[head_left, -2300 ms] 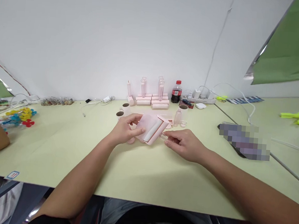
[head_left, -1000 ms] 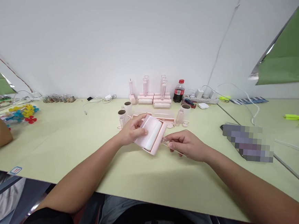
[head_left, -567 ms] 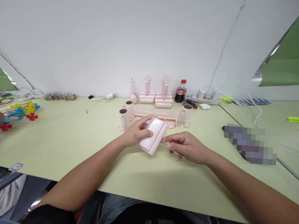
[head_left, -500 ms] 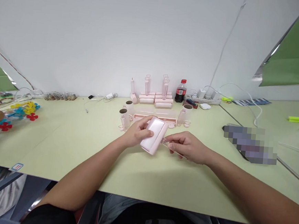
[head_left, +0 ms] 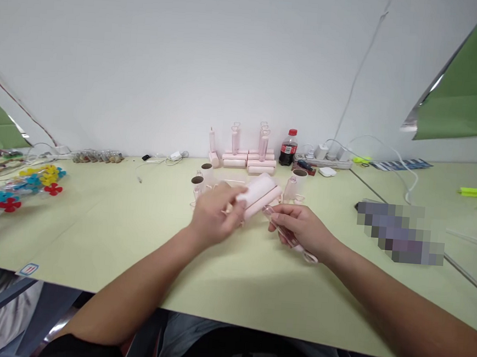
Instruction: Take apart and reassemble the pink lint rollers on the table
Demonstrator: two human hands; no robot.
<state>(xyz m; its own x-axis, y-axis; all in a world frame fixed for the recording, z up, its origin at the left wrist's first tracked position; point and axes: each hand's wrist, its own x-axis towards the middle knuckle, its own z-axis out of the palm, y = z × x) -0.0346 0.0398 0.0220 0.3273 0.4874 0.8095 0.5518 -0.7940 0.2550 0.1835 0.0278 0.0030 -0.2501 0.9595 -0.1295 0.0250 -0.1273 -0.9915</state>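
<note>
My left hand [head_left: 214, 215] grips a pink-and-white lint roller head [head_left: 258, 195], tilted above the table; motion blurs the hand and the roller's near end. Just to the right, my right hand [head_left: 306, 228] is closed around a clear pink handle [head_left: 293, 242]. The handle's rounded tip points at the roller head, and its loop end hangs toward me. Whether tip and roller touch, I cannot tell. Behind my hands, a long pink tray is mostly hidden. Paper-cored rolls [head_left: 300, 173] stand on either side of it, with small clear pink handles [head_left: 290, 189] alongside.
By the wall, pink rollers [head_left: 261, 170] lie stacked, with handles [head_left: 264, 145] upright on them. A cola bottle [head_left: 288, 148] and a power strip [head_left: 330, 162] stand right of these. Colourful plastic flowers [head_left: 49, 175] are at left; a pixelated flat object [head_left: 399, 235] lies right.
The roller head has turned and shifted up and right in my left hand. My right hand has moved slightly right, and the handle's loop end now shows below it.
</note>
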